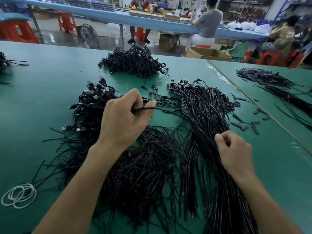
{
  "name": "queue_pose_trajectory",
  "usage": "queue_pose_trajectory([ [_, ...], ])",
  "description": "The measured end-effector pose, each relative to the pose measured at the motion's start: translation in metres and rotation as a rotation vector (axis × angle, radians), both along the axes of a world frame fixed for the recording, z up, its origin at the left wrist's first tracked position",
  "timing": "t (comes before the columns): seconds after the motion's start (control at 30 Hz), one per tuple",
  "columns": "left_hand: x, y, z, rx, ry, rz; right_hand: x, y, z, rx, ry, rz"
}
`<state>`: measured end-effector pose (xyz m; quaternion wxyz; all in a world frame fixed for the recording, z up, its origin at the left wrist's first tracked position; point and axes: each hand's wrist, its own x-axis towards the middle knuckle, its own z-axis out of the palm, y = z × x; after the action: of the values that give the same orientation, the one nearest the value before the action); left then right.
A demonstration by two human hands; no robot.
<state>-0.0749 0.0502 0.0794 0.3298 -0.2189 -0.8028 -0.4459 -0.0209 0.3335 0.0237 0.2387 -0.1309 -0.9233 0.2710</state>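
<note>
My left hand (125, 115) is raised over the green table (50, 98) and pinches a thin black cable (148, 108) between thumb and fingers. My right hand (234, 149) rests on a long bundle of black cables (202, 115) and pinches one or a few strands near its middle. Under my left forearm lies a tangled heap of black wires (143, 166). To its left, a cluster of cables with USB plugs (94, 97) points up and away.
Another black cable pile (135, 63) sits farther back. Short black sleeve pieces (243, 127) are scattered at the right, with more cables and sleeves (270, 80) beyond a table seam. White rubber bands (18, 195) lie near left. People sit at a blue bench (152, 22) behind.
</note>
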Motion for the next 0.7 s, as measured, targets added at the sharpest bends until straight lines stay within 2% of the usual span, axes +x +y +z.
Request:
queue_pose_trajectory([
  [0.07, 0.004, -0.006, -0.001, -0.25, -0.054, 0.015, 0.001, 0.002, -0.002, 0.084, -0.332, 0.063],
  [0.13, 0.012, -0.006, -0.009, -0.449, -0.14, -0.021, 0.003, -0.008, -0.002, 0.103, -0.508, 0.164],
  [0.17, 0.015, -0.005, -0.013, -0.523, -0.155, -0.024, 0.004, -0.016, -0.001, 0.098, -0.5, 0.235],
  [0.27, 0.018, -0.002, -0.022, -0.627, -0.14, -0.005, 0.007, -0.051, 0.014, 0.001, -0.242, 0.527],
  [0.33, 0.017, -0.001, -0.023, -0.617, -0.152, -0.022, 0.007, -0.074, 0.025, -0.137, -0.155, 0.699],
  [0.4, 0.016, 0.001, -0.021, -0.56, -0.193, -0.033, 0.003, -0.091, 0.033, -0.235, -0.099, 0.749],
  [0.5, 0.015, -0.006, -0.018, -0.429, -0.297, -0.023, -0.006, -0.102, 0.042, -0.283, 0.052, 0.652],
  [0.6, 0.015, -0.016, -0.015, -0.312, -0.432, -0.029, -0.015, -0.097, 0.045, -0.424, 0.118, 0.541],
  [0.7, 0.019, -0.02, -0.007, -0.16, -0.659, -0.298, -0.021, -0.096, 0.046, -0.623, 0.142, 0.492],
])
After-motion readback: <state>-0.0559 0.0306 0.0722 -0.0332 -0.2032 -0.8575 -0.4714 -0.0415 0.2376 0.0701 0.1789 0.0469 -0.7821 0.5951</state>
